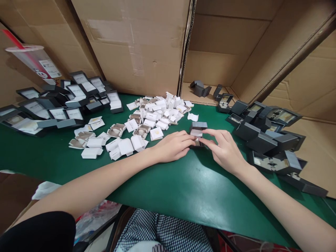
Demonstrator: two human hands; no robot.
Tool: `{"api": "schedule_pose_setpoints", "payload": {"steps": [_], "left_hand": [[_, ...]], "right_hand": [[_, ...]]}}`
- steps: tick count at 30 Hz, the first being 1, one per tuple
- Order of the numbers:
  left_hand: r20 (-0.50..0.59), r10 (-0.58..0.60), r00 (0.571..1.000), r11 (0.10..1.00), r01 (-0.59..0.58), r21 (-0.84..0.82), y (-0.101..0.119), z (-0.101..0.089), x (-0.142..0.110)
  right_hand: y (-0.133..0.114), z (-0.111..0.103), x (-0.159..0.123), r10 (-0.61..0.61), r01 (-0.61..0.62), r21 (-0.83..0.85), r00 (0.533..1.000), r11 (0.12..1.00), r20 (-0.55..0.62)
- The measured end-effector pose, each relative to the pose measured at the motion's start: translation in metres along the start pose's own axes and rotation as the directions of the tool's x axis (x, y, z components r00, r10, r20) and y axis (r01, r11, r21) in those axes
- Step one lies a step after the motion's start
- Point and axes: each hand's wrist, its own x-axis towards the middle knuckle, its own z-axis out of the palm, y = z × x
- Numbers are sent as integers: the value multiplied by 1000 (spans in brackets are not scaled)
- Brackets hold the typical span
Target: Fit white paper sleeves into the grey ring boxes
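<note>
A small dark hinged jewelry box [198,125] stands on the green table in front of me, its lid raised and a white lining inside. My left hand [175,146] grips its left side, fingers together and fingertips reaching into the opening. From the right, my right hand [222,148] holds the same box, with thumb and index finger at the opening and lid edge. The fingertips partly cover what lies inside. Just left of my hands is a heap of folded white card inserts [160,112], and one loose white piece [193,116] lies behind the box.
Many open dark boxes with white linings [76,91] are piled at the left; more dark boxes [265,134] are piled at the right. A plastic cup [34,59] with a red straw stands back left. Large cardboard cartons [141,45] wall off the rear of the green table [168,189].
</note>
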Motion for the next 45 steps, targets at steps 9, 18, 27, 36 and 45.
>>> {"api": "schedule_pose_setpoints", "payload": {"steps": [9, 18, 27, 36, 45], "left_hand": [[-8, 5, 1000, 1000, -5, -14, 0, 0, 0], [8, -11, 1000, 1000, 11, 16, 2, 1, 1], [23, -20, 1000, 996, 18, 89, 5, -2, 2], [-5, -49, 999, 981, 49, 189, 10, -3, 3], [12, -73, 997, 964, 68, 256, 12, -4, 4]], "right_hand": [[-1, -1, 0, -85, 71, 165, 994, 984, 74], [-8, -1, 1, -29, 15, 112, 992, 994, 122], [-10, -2, 2, -52, 46, 43, 986, 998, 157], [-7, 0, 1, -67, 51, 99, 984, 994, 163], [-8, 0, 1, -75, 61, 95, 986, 994, 147]]}}
